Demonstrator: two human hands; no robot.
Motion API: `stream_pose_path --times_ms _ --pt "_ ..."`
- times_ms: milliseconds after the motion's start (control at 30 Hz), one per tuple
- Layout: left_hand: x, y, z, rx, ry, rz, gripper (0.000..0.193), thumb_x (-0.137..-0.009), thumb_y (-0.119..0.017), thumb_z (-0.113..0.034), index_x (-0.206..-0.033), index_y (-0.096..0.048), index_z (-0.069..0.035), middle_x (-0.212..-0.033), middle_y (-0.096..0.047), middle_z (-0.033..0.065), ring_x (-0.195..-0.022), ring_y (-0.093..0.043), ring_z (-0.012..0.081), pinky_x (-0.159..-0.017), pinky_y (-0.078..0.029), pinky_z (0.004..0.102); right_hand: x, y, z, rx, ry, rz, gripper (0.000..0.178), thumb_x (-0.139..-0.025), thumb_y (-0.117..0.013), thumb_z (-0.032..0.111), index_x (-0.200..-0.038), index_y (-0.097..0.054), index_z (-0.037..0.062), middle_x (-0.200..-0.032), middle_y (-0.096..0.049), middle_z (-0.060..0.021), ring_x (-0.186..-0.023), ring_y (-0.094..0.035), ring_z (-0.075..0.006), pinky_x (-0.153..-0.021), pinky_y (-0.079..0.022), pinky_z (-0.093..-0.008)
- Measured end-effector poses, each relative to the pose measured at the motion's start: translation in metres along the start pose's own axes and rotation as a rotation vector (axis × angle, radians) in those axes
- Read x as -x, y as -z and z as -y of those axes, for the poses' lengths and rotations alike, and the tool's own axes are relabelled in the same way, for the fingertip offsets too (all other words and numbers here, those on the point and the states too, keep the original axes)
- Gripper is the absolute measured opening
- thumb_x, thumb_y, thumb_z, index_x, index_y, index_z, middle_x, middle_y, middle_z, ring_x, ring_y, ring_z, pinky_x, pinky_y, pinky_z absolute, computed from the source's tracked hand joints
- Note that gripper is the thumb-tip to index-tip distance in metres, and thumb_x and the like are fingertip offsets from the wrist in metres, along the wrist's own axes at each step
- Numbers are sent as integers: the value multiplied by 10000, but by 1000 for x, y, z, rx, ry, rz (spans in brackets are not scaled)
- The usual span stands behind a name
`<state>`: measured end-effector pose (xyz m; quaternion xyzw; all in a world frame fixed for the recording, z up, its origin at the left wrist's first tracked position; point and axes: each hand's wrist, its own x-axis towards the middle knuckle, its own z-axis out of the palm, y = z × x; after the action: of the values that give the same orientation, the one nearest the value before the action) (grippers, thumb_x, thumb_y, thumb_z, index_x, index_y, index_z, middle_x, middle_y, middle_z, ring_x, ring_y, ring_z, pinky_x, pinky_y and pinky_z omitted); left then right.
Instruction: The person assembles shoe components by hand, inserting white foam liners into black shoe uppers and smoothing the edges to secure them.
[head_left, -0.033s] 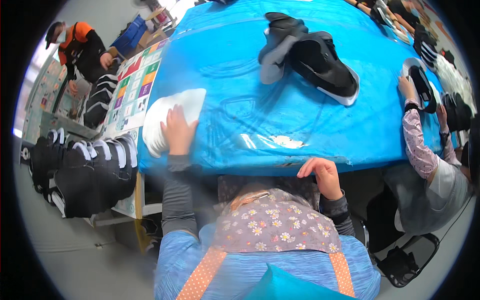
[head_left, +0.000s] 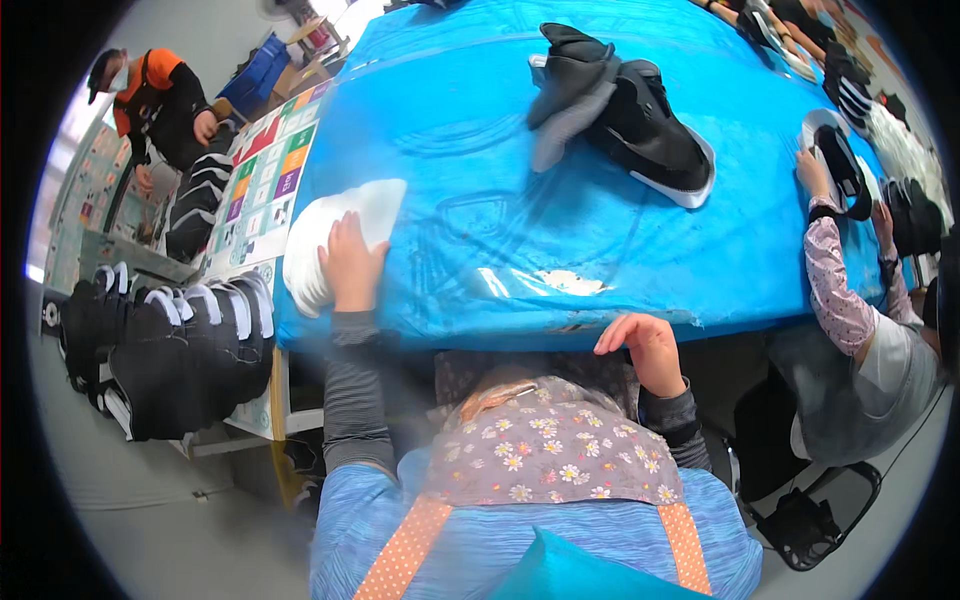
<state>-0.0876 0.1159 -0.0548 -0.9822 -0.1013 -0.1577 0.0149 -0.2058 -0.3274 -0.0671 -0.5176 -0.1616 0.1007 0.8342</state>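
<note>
My left hand (head_left: 353, 262) lies on a fanned stack of flat white pieces (head_left: 378, 203) at the left of the blue-covered table (head_left: 450, 265). Its fingers are stretched out over the top piece. My right hand (head_left: 645, 352) hovers at the table's near edge, its fingers loosely bent and apart, with nothing visible in it. Well beyond both hands, a black shoe with a white sole edge (head_left: 655, 140) rests on the table. A dark grey and black shoe piece (head_left: 575, 85) leans against it, slightly blurred.
Black shoe uppers with white trim (head_left: 180, 350) crowd a side rack at the left, more (head_left: 200, 205) behind them. A person in an orange sleeve (head_left: 165, 100) works there. At the right, another person's hand (head_left: 815, 178) holds a black and white shoe (head_left: 843, 165) near a chair (head_left: 810, 525).
The dark grey shoe piece on the table has tilted and shifted slightly. My left hand has moved only a little on the white stack; my right hand stays in place.
</note>
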Motion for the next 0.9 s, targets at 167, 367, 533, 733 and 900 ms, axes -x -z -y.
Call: stream_pose_path --times_ms 167,367,533,733,900 --pt "-21 -3 19 205 4 -89 463 -857 -721 -285 -1238 -656 -30 -1228 -680 174 -1160 -615 376 -1078 -383 517 -2 13 4 -402 -9 -76 922 -973 -201 765 -1028 -660 -33 -969 -698 -210 -938 -659 -335 -893 -493 -454" --pt "-12 27 31 388 149 -220 278 -988 -578 -252 -1014 -666 10 -933 -700 215 -854 -664 372 -774 -494 421 -28 12 22 -919 117 201 1062 -921 -187 828 -1520 -352 -34 -1407 -552 -260 -1261 -573 -395 -1087 -428 -516" --pt "32 61 27 1276 343 -321 244 -1057 -528 -181 -1213 -562 4 -950 -671 110 -813 -638 135 -709 -506 277 -37 8 25 -885 169 271 1100 -898 -141 852 -1538 -329 -22 -1433 -531 -263 -1283 -565 -382 -1114 -413 -504" --pt "87 88 -68 1389 113 497 405 -1037 -539 -141 -1430 -486 -61 -867 -642 10 -658 -522 42 -563 -375 192 -41 -7 25 -583 48 180 794 -1034 -347 626 -1518 -385 -3 -1444 -540 -209 -1308 -551 -322 -1132 -398 -446" --pt "98 79 -116 1672 240 1031 371 -1030 -516 -80 -1397 -460 -60 -1008 -696 110 -818 -631 114 -704 -487 229 -52 -41 16 387 186 56 447 -909 -667 -2 -1345 -571 29 -1369 -589 -108 -1263 -560 -198 -1070 -436 -366"
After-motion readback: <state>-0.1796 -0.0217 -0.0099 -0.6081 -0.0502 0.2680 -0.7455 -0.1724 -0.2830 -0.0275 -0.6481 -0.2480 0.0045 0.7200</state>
